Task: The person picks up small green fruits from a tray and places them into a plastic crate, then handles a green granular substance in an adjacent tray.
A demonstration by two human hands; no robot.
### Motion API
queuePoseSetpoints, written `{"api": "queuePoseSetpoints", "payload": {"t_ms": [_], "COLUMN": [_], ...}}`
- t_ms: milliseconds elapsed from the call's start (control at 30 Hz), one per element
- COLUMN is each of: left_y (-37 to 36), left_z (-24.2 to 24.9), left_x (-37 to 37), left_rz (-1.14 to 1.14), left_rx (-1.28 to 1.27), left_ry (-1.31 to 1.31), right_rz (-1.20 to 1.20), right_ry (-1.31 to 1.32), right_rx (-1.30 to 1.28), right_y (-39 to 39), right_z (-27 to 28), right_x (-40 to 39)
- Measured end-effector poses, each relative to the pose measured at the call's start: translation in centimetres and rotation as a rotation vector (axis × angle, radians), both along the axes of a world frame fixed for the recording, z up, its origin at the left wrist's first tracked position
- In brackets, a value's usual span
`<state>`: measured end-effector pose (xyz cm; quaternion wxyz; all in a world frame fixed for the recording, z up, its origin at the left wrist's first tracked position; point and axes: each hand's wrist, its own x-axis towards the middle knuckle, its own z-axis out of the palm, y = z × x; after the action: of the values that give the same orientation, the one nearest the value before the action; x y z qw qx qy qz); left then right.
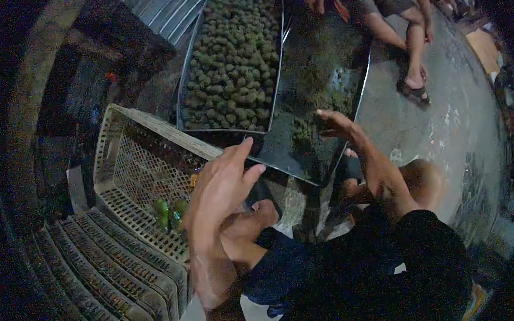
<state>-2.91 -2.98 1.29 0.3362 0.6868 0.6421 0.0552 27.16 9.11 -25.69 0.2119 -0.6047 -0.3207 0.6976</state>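
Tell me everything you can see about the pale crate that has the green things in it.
The crate looks like worn, dirty off-white plastic, with a thick rim, latticed walls and a slotted lower panel. A few glossy green fruits lie inside. It sits against the stacked crates. The left hand overlaps its near end in view; whether they touch, I can't tell.

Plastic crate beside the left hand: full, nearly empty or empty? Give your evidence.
Nearly empty, as far as shows: a few green items lie in the crate, with bare lattice around them; the left arm hides part.
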Motion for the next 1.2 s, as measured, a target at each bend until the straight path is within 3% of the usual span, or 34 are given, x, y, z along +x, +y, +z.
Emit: {"api": "queuePoseSetpoints", "payload": {"t_ms": [67, 133, 200, 233, 300, 433, 533, 600, 667, 800, 867, 900, 1000, 1200], "left_y": [-0.2, 0.2, 0.2, 0.2, -0.1, -0.4, -0.5, -0.4, -0.6, -0.7, -1.0, -1.1, -0.9, 0.2], "left_z": [0.2, 0.3, -1.2, -0.8, -0.5, -0.4, -1.0, -1.4, -1.6, -1.3, -1.4, -1.3, -1.1, -2.2], "left_x": [0.3, 0.7, 0.4, 0.6, 0.8, 0.9, 1.1, 1.3, 1.5, 1.9, 1.7, 1.8, 1.3, 0.7], "left_rz": [0.001, -0.013, 0.0, 0.0, 0.006, -0.022, -0.045, -0.049, -0.095, -0.1, -0.119, -0.095, -0.031, -0.073], "left_rx": [0.036, 0.028, 0.061, 0.08, 0.107, 0.139, 0.152, 0.162, 0.215, 0.176, 0.191, 0.187, 0.081, 0.1], "left_ry": [0.033, 0.044, -0.057, -0.03, -0.006, -0.033, -0.035, -0.029, 0.019, 0.046, 0.028, 0.042, 0.03, 0.059], "right_rz": [0.193, 0.223, 0.527, 0.523, 0.734, 0.958, 1.122, 1.078, 0.836, 0.678, 0.725, 0.714, 0.66, 0.59], "right_ry": [-0.118, -0.268, -0.694, -0.704, -0.996, -1.049, -1.1, -1.138, -1.045, -0.79, -1.075, -1.112, -0.956, -0.981], "right_rx": [0.098, 0.302, 0.923, 0.959, 0.837, 1.001, 0.979, 1.011, 1.303, 1.071, 1.074, 0.94, 1.119, 1.254], "right_y": [0.9, 2.6, 2.2, 2.4, 1.7, 2.0, 2.9, 3.7, 4.4, 3.9, 1.7, 1.5, 1.9, 3.4], "right_z": [4.1, -0.9, 1.5, 3.7, 8.0, 13.5, 16.6, 16.8, 14.7, 13.1, 17.1, 18.9, 17.4, 17.1], "right_x": [-0.3, 0.9, -0.4, -1.2, -2.2, -2.0, -1.0, -0.1, 0.8, 0.9, -1.2, -2.1, -0.9, -0.7]}}
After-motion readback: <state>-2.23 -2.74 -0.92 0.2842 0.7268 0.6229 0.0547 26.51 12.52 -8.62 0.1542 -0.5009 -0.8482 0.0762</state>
